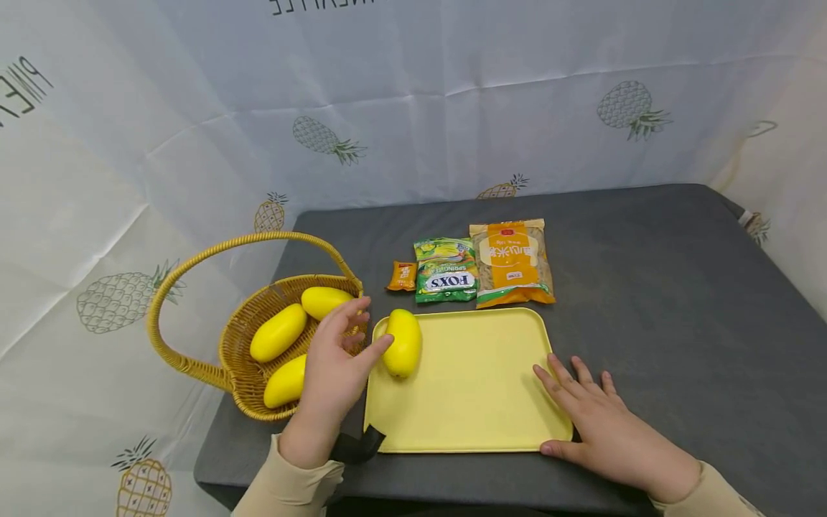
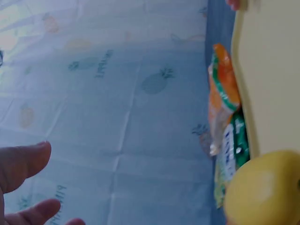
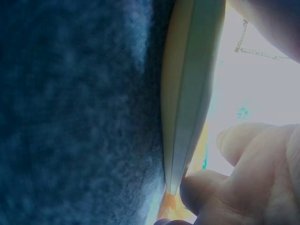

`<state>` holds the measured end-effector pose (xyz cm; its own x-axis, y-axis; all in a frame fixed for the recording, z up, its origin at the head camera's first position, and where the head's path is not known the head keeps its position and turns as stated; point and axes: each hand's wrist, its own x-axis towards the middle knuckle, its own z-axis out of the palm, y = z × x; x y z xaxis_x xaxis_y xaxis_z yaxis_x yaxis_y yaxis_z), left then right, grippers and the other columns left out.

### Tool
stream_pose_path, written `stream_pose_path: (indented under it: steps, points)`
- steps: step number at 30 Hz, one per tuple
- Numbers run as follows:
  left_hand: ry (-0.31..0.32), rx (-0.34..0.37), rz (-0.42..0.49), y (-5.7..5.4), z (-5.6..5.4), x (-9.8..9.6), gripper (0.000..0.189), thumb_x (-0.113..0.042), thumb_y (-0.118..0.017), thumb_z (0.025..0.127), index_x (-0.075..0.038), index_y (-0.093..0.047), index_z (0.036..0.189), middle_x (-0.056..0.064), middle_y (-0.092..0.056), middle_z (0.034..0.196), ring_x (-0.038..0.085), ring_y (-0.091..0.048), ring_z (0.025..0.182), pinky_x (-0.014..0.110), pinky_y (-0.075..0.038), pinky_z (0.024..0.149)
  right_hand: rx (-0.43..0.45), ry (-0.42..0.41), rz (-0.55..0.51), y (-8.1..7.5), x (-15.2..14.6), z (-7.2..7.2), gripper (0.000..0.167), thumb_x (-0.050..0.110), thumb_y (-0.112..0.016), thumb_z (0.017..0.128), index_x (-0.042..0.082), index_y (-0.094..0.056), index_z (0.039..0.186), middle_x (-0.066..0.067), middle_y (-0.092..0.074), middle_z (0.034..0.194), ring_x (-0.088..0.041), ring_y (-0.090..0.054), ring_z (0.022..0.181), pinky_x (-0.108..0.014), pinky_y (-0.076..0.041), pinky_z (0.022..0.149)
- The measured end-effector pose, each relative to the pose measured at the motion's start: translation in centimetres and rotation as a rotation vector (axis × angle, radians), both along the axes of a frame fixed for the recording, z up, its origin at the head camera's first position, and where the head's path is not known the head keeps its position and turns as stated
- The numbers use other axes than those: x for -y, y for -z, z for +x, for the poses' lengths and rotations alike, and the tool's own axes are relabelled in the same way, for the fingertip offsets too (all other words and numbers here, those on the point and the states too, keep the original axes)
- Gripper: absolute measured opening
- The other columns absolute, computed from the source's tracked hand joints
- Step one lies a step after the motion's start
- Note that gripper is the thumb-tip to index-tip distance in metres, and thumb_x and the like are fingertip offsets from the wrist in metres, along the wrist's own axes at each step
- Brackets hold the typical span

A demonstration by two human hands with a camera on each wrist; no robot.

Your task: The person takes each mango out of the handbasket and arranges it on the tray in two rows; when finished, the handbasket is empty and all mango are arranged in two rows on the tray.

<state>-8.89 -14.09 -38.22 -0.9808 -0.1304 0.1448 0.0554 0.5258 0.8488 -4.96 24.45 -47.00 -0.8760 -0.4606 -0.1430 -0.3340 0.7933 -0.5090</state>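
A yellow mango (image 1: pixel 403 343) lies near the left edge of the pale yellow tray (image 1: pixel 478 388). My left hand (image 1: pixel 336 359) hovers between the tray and the wicker basket (image 1: pixel 248 337), holding nothing. Its thumb and fingers are spread apart, with the thumb tip overlapping the mango in the head view; in the left wrist view a gap shows between the hand (image 2: pixel 23 178) and the mango (image 2: pixel 262 192). Three more mangoes sit in the basket, one of them (image 1: pixel 278 332) in full view. My right hand (image 1: pixel 597 416) rests with outspread fingers at the tray's right edge.
Behind the tray lie a small orange packet (image 1: pixel 403 276), a green candy bag (image 1: pixel 446 270) and a larger orange-and-clear bag (image 1: pixel 512 263). The basket's tall handle (image 1: pixel 187 269) arches up at left. Dark grey cloth (image 1: pixel 652 287) covers the table, and a pineapple-print curtain (image 1: pixel 452 143) hangs behind.
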Motion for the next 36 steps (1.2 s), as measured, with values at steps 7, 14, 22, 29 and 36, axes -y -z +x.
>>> stream_pose_path:
  steps: [7,14,22,29,36]
  points:
    - [0.087,-0.077,0.002,-4.3,-1.4,5.3,0.057,-0.006,-0.085,0.097,-0.007,-0.065,0.151,0.012,-0.066,0.148,0.023,-0.065,0.132,0.019,-0.053,0.105,0.002,0.007,-0.007,0.0,0.0,0.0,0.110,0.065,-0.086,0.086,0.024,-0.036,0.175,-0.019,-0.026,0.182,-0.062,-0.019,0.163,-0.089,-0.018,0.117]
    - [0.116,0.032,-0.064,-6.0,-4.8,10.2,0.053,-0.022,-0.076,0.107,-0.013,-0.061,0.157,0.009,-0.064,0.155,0.017,-0.063,0.134,0.029,-0.053,0.110,0.012,0.009,-0.008,0.1,-0.1,0.0,0.110,0.066,-0.086,0.086,0.023,-0.036,0.175,-0.019,-0.025,0.182,-0.063,-0.019,0.163,-0.090,-0.017,0.116]
    - [0.278,0.247,-0.191,-3.5,-8.4,12.5,0.053,-0.025,-0.076,0.107,-0.011,-0.061,0.156,0.016,-0.060,0.160,0.046,-0.053,0.150,0.062,-0.043,0.125,0.000,0.005,0.000,0.3,-0.2,0.1,0.110,0.065,-0.086,0.086,0.022,-0.036,0.175,-0.019,-0.027,0.182,-0.063,-0.021,0.162,-0.090,-0.018,0.115]
    - [0.293,0.322,-0.263,-0.8,-10.5,13.8,0.051,-0.020,-0.076,0.107,-0.012,-0.063,0.156,0.016,-0.060,0.161,0.046,-0.049,0.154,0.066,-0.040,0.125,0.004,0.001,-0.009,0.2,-0.2,0.1,0.111,0.066,-0.085,0.086,0.023,-0.036,0.175,-0.019,-0.027,0.182,-0.063,-0.021,0.162,-0.090,-0.018,0.114]
    - [0.303,0.321,-0.342,0.7,-11.4,14.6,0.051,-0.018,-0.077,0.105,-0.011,-0.065,0.154,0.019,-0.056,0.163,0.046,-0.047,0.154,0.065,-0.040,0.125,0.003,-0.002,-0.027,0.1,-0.1,0.1,0.110,0.066,-0.085,0.086,0.024,-0.035,0.175,-0.019,-0.026,0.182,-0.063,-0.020,0.162,-0.090,-0.018,0.115]
